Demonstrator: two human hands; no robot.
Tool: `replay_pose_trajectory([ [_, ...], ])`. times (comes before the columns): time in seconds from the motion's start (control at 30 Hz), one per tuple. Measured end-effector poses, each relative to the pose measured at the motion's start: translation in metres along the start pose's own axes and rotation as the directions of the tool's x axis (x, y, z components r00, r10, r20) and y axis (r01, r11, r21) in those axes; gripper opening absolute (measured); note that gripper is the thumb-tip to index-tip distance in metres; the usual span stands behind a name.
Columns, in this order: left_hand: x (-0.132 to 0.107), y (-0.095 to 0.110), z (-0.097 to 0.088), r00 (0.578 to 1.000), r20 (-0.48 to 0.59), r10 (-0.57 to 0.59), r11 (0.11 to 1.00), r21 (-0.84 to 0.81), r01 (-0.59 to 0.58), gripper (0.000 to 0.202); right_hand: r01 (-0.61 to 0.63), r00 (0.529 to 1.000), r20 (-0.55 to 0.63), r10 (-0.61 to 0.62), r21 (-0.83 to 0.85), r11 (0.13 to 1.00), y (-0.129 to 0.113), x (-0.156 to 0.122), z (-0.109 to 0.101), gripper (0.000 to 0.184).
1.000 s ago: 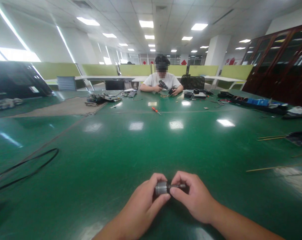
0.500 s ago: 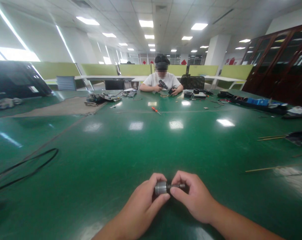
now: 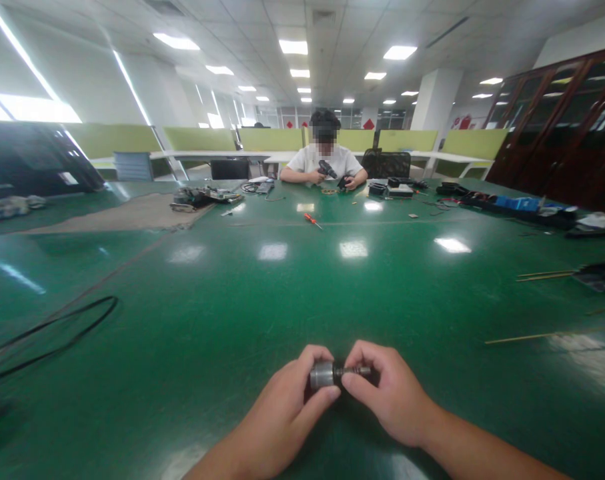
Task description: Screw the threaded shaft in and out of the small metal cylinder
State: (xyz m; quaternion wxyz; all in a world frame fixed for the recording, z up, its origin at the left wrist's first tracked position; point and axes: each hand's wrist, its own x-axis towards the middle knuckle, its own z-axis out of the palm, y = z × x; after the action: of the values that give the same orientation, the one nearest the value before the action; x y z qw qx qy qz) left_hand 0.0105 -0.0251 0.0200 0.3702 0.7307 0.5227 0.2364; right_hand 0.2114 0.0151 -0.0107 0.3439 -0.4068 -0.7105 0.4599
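Two hands, left hand (image 3: 282, 410) and right hand (image 3: 389, 400), grip one small metal cylinder (image 3: 327, 375). Far beyond the grip: one red screwdriver (image 3: 311, 220) and one seated person (image 3: 325, 160). Left of it: one black cable (image 3: 52, 337). Right: three thin sticks (image 3: 532, 337).

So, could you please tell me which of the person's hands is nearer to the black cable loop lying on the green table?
Left. The left hand is on the side of the black cable loop, at the near edge; the right hand is further right, beyond the metal part both hold.
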Motion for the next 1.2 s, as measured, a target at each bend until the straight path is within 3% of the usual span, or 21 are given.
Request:
replay_pose_trajectory([
  [1.2, 0.0004, -0.0048, -0.0012, 1.000, -0.028, -0.010, 0.999, -0.038, 0.009, 0.020, -0.008, 0.999, -0.030, 0.011, 0.068, 0.998, 0.0004, 0.0005, -0.0006, 0.015],
])
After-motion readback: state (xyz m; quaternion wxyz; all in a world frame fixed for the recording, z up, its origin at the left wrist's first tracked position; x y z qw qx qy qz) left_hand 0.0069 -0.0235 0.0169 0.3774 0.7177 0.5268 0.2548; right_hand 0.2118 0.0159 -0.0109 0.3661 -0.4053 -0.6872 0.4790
